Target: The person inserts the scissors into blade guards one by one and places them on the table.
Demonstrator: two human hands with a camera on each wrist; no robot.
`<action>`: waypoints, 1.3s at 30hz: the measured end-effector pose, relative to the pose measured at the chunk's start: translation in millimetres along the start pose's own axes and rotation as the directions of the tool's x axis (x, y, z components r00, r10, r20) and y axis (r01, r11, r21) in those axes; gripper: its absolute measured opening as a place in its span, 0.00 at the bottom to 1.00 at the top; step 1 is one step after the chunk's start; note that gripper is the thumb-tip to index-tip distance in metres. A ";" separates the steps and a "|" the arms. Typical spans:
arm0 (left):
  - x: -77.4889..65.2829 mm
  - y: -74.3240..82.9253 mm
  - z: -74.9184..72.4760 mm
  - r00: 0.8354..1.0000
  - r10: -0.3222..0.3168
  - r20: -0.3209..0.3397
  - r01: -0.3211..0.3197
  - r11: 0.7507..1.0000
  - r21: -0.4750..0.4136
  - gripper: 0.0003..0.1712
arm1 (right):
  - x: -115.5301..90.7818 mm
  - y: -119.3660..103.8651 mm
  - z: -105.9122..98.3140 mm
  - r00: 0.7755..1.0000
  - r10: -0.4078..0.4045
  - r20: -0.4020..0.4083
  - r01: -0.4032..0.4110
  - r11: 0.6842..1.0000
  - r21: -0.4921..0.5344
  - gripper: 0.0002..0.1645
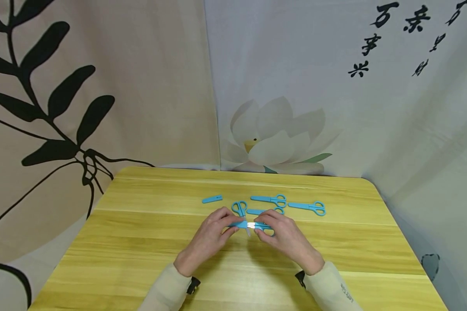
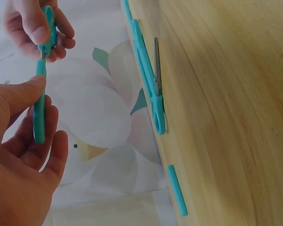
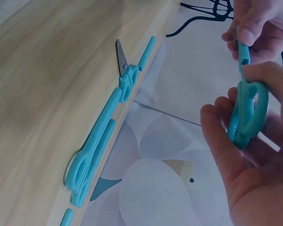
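My left hand (image 1: 209, 232) pinches a blue blade cover (image 2: 39, 110) between thumb and fingers. In my right hand (image 1: 287, 235) are the blue handles of a pair of scissors (image 3: 249, 115). The scissors point toward the left hand, and their blade tips sit inside the cover's mouth; a short stretch of bare metal shows between cover and handles in the head view. Both hands are raised above the table. Just beyond them lies an uncovered pair of scissors (image 3: 124, 75), its metal blades pointing toward me. A loose blue cover (image 1: 212, 199) lies to its left.
Several covered blue scissors lie to the right on the wooden table (image 1: 148, 242): one pair (image 1: 261, 198) at the back, one pair (image 1: 305, 206) farther right, and one (image 1: 254, 211) partly behind the right hand. A printed curtain (image 1: 159, 86) hangs behind the table's far edge.
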State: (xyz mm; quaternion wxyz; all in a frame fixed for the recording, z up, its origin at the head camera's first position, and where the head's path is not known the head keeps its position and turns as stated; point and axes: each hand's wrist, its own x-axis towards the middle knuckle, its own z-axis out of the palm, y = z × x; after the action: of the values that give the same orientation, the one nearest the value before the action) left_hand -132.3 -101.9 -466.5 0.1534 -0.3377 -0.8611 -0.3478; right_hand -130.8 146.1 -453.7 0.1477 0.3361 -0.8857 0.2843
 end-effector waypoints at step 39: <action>0.0 1.0 -8.1 0.988 -0.125 0.094 0.132 0.989 -0.070 0.19 | -0.7 1.5 2.3 1.000 -0.013 0.019 0.014 1.000 -0.021 0.11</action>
State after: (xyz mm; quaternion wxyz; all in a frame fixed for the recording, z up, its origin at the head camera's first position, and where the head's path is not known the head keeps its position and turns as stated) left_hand -131.3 -107.1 -460.2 0.0791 -0.3024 -0.8732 -0.3738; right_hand -131.4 146.0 -456.4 0.1450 0.3431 -0.8876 0.2708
